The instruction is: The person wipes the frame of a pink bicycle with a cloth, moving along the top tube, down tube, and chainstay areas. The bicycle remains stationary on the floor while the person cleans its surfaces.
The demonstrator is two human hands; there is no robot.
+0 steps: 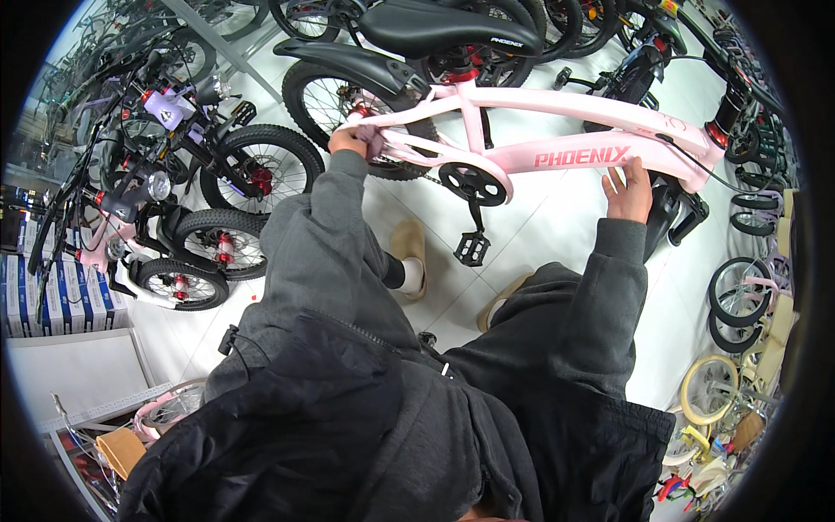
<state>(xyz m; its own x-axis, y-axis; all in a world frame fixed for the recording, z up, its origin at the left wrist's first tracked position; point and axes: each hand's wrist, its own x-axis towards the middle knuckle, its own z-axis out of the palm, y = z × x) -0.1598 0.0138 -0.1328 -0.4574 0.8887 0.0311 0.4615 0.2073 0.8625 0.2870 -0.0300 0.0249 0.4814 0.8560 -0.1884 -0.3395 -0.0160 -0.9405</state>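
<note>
A pink bicycle [522, 157] stands upright across the far side of my view, with a black saddle [448, 28] and a black pedal [471, 250] below its crank. My left hand [348, 141] is closed on a greyish-purple cloth [371, 139], pressed against the rear part of the pink frame beside the back wheel [317, 96]. At the lower tube near the front, my right hand [629, 191] has its fingers spread, with the tips at the tube's lower edge. It holds nothing that I can see.
Several small bicycles with black tyres [261, 170] crowd the left side, above a stack of blue-and-white boxes [65, 291]. More wheels [739, 291] line the right edge. Loose small parts [696, 465] lie at lower right. The floor is white tile [539, 226].
</note>
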